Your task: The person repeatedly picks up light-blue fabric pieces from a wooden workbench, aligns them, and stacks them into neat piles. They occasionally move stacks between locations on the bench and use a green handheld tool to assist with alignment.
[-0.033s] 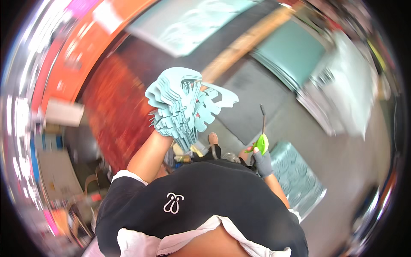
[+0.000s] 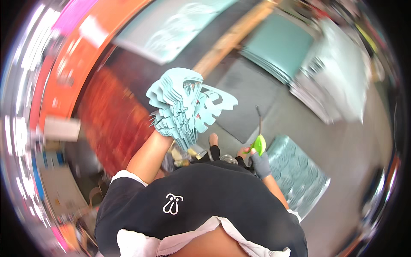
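Head view: our left hand grips a fanned stack of teal cutouts that may slide loose, while our gloved right hand clasps a green-handled tool.

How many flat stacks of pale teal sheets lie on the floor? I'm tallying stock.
3: one stack at the top left, one at the top right, one beside the right hand. More may be hidden.
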A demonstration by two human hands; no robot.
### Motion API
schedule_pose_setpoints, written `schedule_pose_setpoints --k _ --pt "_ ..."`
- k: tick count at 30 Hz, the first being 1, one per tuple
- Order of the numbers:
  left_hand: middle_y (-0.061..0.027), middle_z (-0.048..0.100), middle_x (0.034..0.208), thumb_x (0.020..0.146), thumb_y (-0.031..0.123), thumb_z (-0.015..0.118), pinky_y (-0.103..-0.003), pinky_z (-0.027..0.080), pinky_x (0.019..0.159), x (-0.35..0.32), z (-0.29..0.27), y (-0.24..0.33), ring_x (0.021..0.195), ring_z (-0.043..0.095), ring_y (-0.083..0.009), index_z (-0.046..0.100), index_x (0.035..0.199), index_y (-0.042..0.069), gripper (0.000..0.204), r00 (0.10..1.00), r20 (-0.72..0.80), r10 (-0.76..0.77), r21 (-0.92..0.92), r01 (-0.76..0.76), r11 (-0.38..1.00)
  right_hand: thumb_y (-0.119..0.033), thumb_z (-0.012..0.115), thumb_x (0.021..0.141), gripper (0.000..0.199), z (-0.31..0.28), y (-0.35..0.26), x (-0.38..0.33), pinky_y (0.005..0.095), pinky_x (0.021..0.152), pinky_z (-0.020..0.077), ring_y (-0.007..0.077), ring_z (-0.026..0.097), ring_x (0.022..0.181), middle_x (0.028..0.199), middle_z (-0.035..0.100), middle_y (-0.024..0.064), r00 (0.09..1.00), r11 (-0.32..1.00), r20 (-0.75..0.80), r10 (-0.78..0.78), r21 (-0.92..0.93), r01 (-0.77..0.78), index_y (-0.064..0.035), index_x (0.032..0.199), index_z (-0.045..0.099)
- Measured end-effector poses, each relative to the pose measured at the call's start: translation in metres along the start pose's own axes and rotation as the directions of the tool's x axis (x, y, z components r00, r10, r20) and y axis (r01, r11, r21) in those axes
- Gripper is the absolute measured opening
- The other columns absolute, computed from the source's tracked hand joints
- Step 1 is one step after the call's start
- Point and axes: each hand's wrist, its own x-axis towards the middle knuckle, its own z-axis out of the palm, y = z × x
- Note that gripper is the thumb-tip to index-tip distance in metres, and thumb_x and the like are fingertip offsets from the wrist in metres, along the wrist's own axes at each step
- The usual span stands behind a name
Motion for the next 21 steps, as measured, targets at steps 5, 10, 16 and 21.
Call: schedule_pose_setpoints --k 5,10,16,21 --pt "-0.0082 0.060 0.103 0.089 0.041 0.051 -0.037 0.049 0.077 0.122 -0.008 -0.093 0.093 0.058 -0.0241 0.056 0.122 0.012 0.045 0.978 -0.105 -0.181 0.449 0.209 0.869 -0.024 0.066 0.087 0.046 0.014 0.052 -0.068 0.0306 0.079 0.0483 0.0157 0.061 0.088 0.097 0.065 0.0094 0.868 0.951 -0.427 -0.255 0.054 0.305 -0.0025 0.123 0.048" --pt "-0.0102 0.061 0.104 0.086 0.038 0.055 -0.037 0.049 0.080 0.155 -0.055 -0.161 0.094 0.058 -0.0261 0.058 0.119 0.009 0.044 0.982 -0.114 -0.153 0.922 0.162 0.351 -0.040 0.067 0.083 0.058 0.037 0.067 -0.090 0.0442 0.080 0.0477 0.0436 0.060 0.096 0.101 0.062 0.0251 0.748 0.973 -0.650 -0.134 -0.228 -0.024 -0.0012 0.121 0.048" --pt "-0.0127 0.062 0.105 0.083 0.034 0.059 -0.038 0.048 0.083 0.139 -0.108 -0.169 0.096 0.059 -0.0285 0.059 0.115 0.006 0.043 0.998 -0.001 -0.055 0.987 -0.008 -0.160 -0.044 0.067 0.081 0.055 0.034 0.069 -0.073 0.0453 0.078 0.0480 0.0404 0.062 0.094 0.093 0.063 0.0250 0.899 0.873 -0.433 -0.061 -0.460 -0.162 -0.0029 0.113 0.050" --pt "-0.0148 0.063 0.106 0.080 0.031 0.063 -0.039 0.047 0.086 0.125 -0.154 -0.150 0.098 0.060 -0.0306 0.061 0.112 0.004 0.042 0.997 0.075 0.036 0.946 -0.060 -0.317 -0.044 0.064 0.083 0.050 0.042 0.062 -0.065 0.0461 0.079 0.0473 0.0416 0.060 0.096 0.097 0.062 0.0257 0.739 0.918 -0.672 0.043 -0.265 -0.294 -0.0037 0.110 0.051"
